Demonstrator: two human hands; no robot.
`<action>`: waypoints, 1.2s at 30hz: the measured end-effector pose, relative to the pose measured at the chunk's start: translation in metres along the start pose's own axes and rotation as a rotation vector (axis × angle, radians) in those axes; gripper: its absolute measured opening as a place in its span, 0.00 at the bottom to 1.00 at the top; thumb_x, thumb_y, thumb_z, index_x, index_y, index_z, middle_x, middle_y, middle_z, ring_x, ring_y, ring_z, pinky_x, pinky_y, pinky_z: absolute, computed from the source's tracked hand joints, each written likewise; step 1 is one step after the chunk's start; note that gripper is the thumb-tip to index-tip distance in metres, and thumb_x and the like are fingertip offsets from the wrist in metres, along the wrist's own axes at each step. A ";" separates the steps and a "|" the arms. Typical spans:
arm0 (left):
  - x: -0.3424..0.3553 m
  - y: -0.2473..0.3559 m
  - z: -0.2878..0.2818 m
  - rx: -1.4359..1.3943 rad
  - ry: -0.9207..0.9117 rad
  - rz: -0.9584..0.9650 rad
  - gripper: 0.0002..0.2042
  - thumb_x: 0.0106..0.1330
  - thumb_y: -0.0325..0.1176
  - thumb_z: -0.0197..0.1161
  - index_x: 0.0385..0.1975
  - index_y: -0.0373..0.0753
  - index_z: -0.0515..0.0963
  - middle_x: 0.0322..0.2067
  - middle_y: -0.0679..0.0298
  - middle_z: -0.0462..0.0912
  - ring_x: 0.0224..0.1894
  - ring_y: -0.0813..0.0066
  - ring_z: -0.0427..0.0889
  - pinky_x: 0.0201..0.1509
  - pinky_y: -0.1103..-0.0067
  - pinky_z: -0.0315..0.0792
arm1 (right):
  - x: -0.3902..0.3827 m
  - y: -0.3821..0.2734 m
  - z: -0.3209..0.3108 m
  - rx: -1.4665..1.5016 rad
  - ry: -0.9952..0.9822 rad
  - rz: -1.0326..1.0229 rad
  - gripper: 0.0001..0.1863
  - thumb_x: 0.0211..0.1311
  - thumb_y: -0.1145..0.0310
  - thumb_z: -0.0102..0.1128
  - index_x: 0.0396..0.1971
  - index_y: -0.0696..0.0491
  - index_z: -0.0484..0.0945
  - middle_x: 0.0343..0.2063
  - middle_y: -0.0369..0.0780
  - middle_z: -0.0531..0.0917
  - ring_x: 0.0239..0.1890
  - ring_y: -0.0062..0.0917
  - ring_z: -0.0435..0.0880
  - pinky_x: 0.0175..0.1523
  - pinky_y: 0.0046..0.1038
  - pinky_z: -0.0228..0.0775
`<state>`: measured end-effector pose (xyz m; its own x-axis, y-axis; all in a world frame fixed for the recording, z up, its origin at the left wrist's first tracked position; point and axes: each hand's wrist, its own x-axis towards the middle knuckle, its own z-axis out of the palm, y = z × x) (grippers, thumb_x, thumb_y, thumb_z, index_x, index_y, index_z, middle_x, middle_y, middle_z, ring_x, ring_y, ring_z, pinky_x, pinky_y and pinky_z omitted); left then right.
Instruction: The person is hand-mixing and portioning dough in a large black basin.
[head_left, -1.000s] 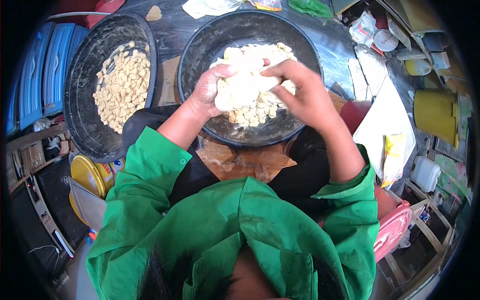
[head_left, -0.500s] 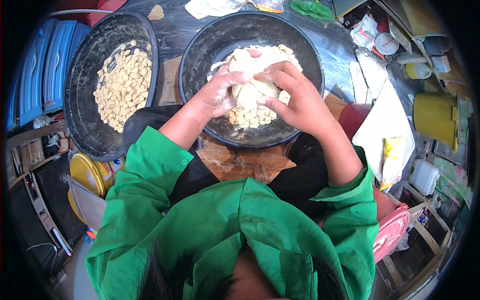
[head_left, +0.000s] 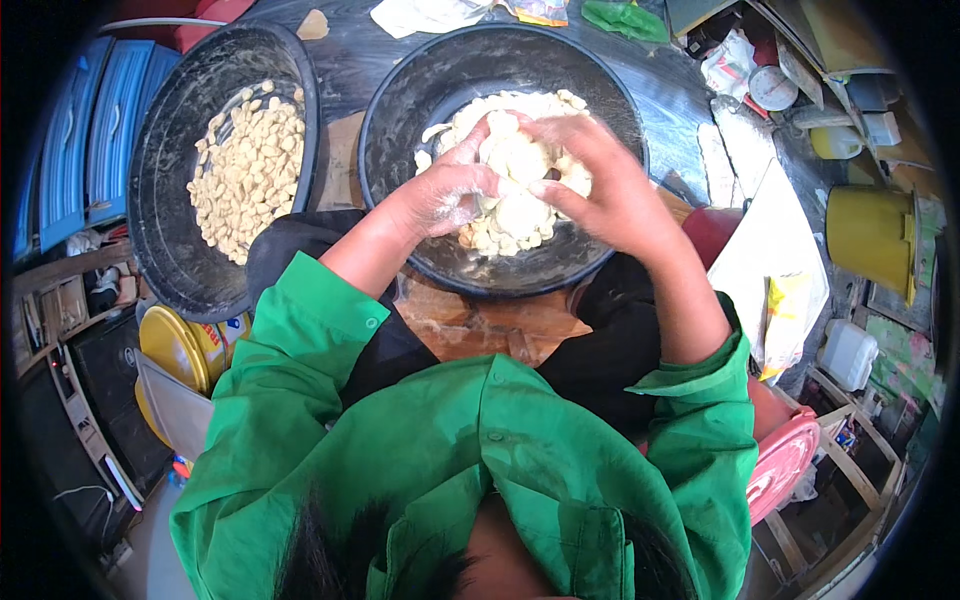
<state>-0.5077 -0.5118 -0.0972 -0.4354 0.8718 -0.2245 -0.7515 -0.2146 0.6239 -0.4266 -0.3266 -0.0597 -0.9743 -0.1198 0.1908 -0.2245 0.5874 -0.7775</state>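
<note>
Over a large round black basin (head_left: 500, 277), my two hands hold a pale, lumpy mass of dough (head_left: 515, 165). My left hand (head_left: 450, 195), dusted with flour, cups it from the left, fingers curled behind it and thumb in front. From the right, my right hand (head_left: 615, 195) closes round it, its thumb pressing the near side; its fingers are a little blurred. Beneath lie many small cream-coloured dough pieces (head_left: 495, 238) and white flour, partly hidden by my hands.
At the left, a second black basin (head_left: 165, 220) holds many small tan pieces (head_left: 245, 170). A wooden board (head_left: 480, 320) lies under the near rim. To the right are a white sheet (head_left: 770, 250) with a yellow packet (head_left: 787, 310) and a yellow bucket (head_left: 870, 240).
My right hand has shifted slightly right and its fingers have moved over the dough. My left fingers have opened a little, and the dough between my hands has changed shape.
</note>
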 end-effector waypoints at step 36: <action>0.000 0.004 0.006 0.535 0.024 -0.050 0.43 0.40 0.25 0.56 0.63 0.41 0.49 0.57 0.55 0.61 0.51 0.67 0.72 0.50 0.74 0.71 | 0.001 0.005 0.008 0.200 -0.162 0.117 0.14 0.54 0.71 0.59 0.40 0.56 0.71 0.33 0.39 0.77 0.42 0.29 0.75 0.51 0.27 0.64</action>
<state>-0.5074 -0.5101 -0.0897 -0.4218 0.8635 -0.2765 -0.4165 0.0864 0.9050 -0.4285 -0.3300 -0.0687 -0.9805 -0.1966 0.0072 -0.0942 0.4368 -0.8946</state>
